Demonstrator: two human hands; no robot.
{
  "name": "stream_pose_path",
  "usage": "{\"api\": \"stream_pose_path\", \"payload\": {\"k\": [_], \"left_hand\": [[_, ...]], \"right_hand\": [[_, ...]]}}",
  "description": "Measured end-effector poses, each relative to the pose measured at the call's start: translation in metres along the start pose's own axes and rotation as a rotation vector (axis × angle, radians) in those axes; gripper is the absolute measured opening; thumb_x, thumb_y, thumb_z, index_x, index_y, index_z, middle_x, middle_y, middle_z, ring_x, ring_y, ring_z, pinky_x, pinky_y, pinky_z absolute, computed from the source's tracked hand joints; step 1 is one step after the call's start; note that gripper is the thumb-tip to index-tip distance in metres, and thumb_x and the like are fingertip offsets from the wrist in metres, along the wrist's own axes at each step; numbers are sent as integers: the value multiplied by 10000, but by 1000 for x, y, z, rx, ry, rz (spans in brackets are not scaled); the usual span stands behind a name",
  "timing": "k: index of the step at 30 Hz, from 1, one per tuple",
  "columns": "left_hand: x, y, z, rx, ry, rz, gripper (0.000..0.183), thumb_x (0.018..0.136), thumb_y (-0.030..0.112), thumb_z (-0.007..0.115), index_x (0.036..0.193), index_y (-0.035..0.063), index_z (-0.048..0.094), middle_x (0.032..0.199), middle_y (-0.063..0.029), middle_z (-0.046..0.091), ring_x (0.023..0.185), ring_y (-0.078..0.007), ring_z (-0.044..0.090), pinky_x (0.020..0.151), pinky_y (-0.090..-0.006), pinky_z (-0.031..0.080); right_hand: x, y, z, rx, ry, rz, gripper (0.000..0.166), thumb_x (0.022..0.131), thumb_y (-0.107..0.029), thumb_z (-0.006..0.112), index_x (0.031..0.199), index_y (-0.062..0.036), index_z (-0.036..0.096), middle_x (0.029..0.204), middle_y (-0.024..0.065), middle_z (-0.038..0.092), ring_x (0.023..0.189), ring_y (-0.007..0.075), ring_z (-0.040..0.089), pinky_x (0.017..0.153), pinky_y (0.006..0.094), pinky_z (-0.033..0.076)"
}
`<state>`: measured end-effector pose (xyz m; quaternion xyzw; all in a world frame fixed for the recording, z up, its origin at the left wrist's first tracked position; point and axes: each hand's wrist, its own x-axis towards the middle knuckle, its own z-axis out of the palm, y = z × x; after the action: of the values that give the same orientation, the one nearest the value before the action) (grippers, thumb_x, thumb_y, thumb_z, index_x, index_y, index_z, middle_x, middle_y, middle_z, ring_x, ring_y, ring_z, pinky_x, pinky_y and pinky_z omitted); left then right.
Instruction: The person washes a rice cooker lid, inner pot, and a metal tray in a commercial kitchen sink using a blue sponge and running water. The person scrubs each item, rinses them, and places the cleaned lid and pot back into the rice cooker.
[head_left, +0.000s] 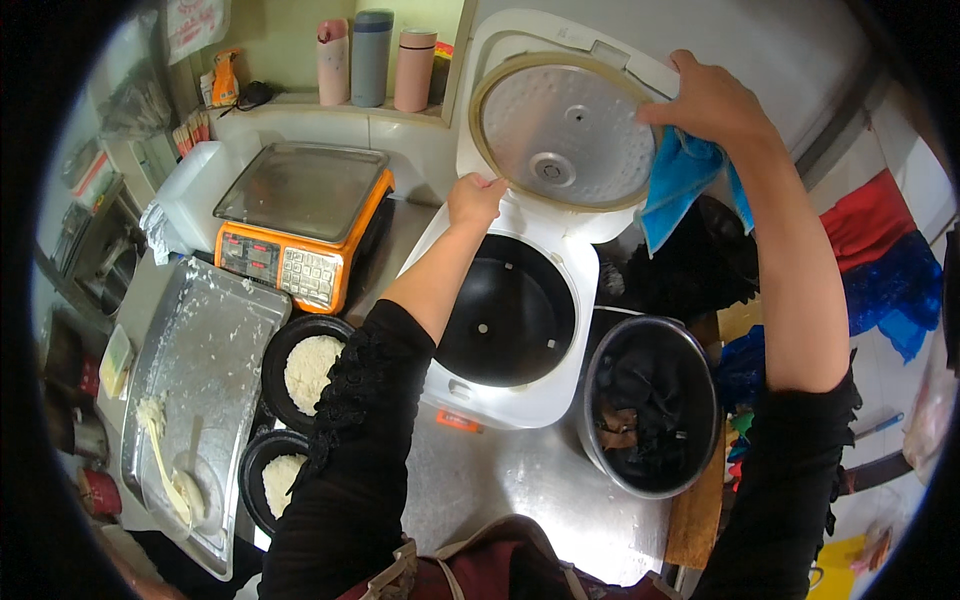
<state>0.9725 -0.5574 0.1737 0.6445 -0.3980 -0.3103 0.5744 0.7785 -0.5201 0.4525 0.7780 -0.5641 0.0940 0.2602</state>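
A white rice cooker (540, 409) stands before me, its lid raised and its dark round interior (517, 300) exposed. The lid's inside carries a round metal inner plate (566, 127) with a pale gasket around it. My left hand (474, 201) grips the lid's lower left edge, thumb towards the plate. At the lid's upper right edge is my right hand (709, 97), fingers over the rim. A blue cloth (679, 184) hangs from that hand, beside the plate. How the fingers hold the cloth is partly hidden.
Right of the cooker, a metal pot (589, 427) holds dark, unclear contents. An orange scale (349, 262) stands left, behind a metal tray (202, 330) with rice bits and a rice paddle (169, 472). Two black bowls (274, 375) hold rice. Bottles (373, 60) line the ledge.
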Motion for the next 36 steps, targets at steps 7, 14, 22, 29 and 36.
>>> {"api": "stream_pose_path", "payload": {"k": [7,14,22,29,36], "left_hand": [[0,6,4,-52,-51,-16,350,724,316,681,612,10,554,549,-110,585,462,-189,590,517,-322,471],[-21,28,-22,-330,-167,-18,220,807,210,630,739,24,534,571,-67,557,445,-158,530,444,-294,441],[-125,73,-94,-376,-276,128,170,887,214,531,868,47,551,730,-49,586,617,-132,566,582,-253,469],[-318,5,-126,-207,-280,288,50,863,48,516,854,27,561,785,-37,588,726,-114,556,672,-253,453],[-385,7,-126,-168,-538,343,34,836,21,564,865,10,578,799,-84,615,736,-168,596,657,-274,466]], "right_hand": [[21,-13,-17,-245,-137,-24,716,582,-421,760,1163,-47,569,949,180,656,813,307,660,737,364,533],[-22,-6,-42,-93,-41,-11,784,649,-550,685,1213,-33,515,1060,199,616,943,348,603,831,400,491],[-81,51,-43,494,-161,47,805,596,-641,701,1163,-85,567,1111,174,594,988,362,590,835,410,501],[-113,-39,65,1311,-516,-42,482,642,-252,771,1013,8,603,956,109,627,826,174,606,731,306,497],[-157,-138,243,-56,-408,-746,323,776,-107,562,1087,-185,605,1127,91,557,1117,281,480,917,466,378]]}}
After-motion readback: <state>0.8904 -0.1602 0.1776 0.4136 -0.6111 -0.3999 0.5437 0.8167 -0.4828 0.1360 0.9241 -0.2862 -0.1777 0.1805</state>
